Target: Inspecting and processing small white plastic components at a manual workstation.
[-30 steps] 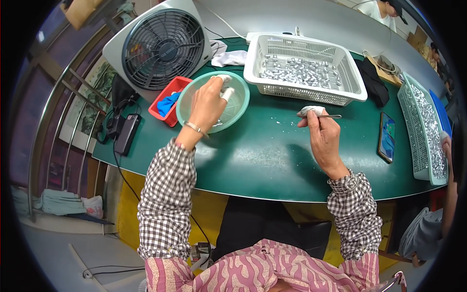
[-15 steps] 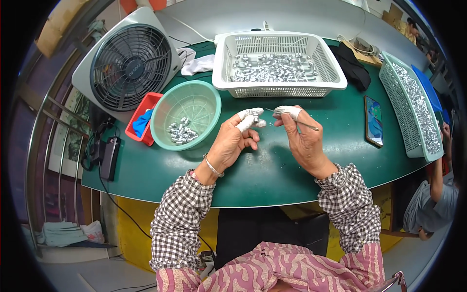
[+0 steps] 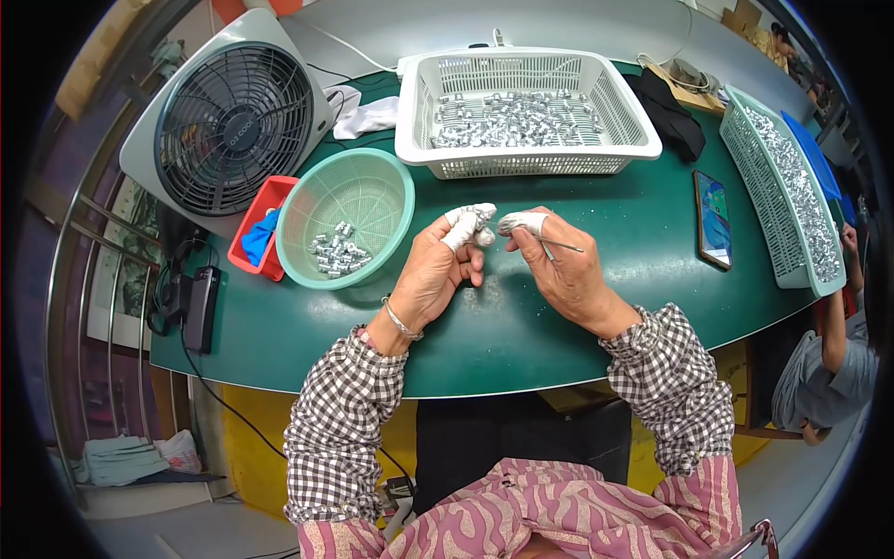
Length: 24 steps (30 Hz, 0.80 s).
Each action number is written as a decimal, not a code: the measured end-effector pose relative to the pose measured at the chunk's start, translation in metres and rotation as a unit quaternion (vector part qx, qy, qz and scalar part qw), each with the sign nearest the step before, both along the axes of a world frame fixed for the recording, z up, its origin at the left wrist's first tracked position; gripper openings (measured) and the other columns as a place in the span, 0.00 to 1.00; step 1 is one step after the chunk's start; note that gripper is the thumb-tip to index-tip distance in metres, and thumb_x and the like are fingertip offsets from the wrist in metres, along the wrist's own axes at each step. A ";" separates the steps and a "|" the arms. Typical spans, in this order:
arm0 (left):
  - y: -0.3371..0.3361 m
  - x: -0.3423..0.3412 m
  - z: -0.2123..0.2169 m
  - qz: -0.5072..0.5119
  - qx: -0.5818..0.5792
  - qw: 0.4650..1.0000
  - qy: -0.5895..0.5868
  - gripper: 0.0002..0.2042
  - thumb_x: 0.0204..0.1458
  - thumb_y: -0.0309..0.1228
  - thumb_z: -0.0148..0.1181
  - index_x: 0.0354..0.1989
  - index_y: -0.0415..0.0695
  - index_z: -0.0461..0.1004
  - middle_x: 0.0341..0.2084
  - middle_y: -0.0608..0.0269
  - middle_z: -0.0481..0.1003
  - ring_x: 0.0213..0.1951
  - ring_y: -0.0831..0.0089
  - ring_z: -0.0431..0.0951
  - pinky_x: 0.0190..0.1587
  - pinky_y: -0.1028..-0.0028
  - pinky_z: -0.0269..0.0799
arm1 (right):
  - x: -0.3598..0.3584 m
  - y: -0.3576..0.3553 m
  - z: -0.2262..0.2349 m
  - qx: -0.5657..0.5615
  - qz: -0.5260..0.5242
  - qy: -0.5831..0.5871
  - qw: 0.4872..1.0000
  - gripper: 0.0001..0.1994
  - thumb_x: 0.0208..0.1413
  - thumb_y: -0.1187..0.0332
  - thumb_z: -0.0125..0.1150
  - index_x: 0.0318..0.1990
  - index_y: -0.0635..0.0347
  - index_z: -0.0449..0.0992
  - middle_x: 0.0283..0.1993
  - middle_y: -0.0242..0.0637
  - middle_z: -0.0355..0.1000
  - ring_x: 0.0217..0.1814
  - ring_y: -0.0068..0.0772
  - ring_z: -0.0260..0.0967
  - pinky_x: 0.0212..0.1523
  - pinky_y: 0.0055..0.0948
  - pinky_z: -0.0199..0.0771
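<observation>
Over the middle of the green table, my left hand [image 3: 434, 270] is closed, its white-covered fingertips pinching a small silver metal part [image 3: 483, 223] that is mostly hidden. My right hand [image 3: 570, 275], also with white-covered fingertips, grips a thin metal rod-like tool [image 3: 562, 246]. The tool's rear end sticks out past the hand, while its working tip is hard to make out beside the left fingertips. The two hands are close together but do not clearly touch. Left of them, a round green mesh basket [image 3: 396, 200] contains a small heap of similar silver parts [image 3: 339, 252].
Behind my hands stands a white basket [image 3: 531, 168] of silver parts; a long green basket [image 3: 778, 214] of them is at right. A phone [image 3: 713, 219], a red bin [image 3: 251, 252] with blue cloth and a fan [image 3: 237, 130] flank the work area. Another person [image 3: 829, 373] sits at far right.
My right hand has moved left with the tool, closer to my left hand. The left fingers have turned slightly around the part, which shows less now. The whole view has shifted a little.
</observation>
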State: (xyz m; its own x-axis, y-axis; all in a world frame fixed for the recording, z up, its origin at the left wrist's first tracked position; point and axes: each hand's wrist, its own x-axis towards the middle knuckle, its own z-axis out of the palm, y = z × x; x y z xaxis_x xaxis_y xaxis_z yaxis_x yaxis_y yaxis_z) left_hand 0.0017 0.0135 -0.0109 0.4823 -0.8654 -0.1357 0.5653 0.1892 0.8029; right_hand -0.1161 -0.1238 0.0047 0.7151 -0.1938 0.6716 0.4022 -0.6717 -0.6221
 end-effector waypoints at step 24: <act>-0.001 -0.004 0.006 0.046 0.044 0.997 -0.053 0.13 0.55 0.31 0.52 0.46 0.38 0.68 0.33 0.63 0.72 0.26 0.80 0.71 0.23 0.81 0.73 | 0.003 0.004 0.001 -0.065 -0.025 -0.033 0.997 0.04 0.48 0.79 0.57 0.32 0.67 0.69 0.29 0.43 0.68 0.24 0.40 0.67 0.24 0.31 0.67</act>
State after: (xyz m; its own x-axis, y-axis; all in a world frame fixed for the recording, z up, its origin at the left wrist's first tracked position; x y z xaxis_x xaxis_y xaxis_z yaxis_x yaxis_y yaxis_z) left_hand -0.0026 0.0127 -0.0045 0.5752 -0.8036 -0.1530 0.4591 0.1623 0.8734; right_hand -0.1126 -0.1198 0.0054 0.6605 -0.1370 0.7382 0.4027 -0.7652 -0.5023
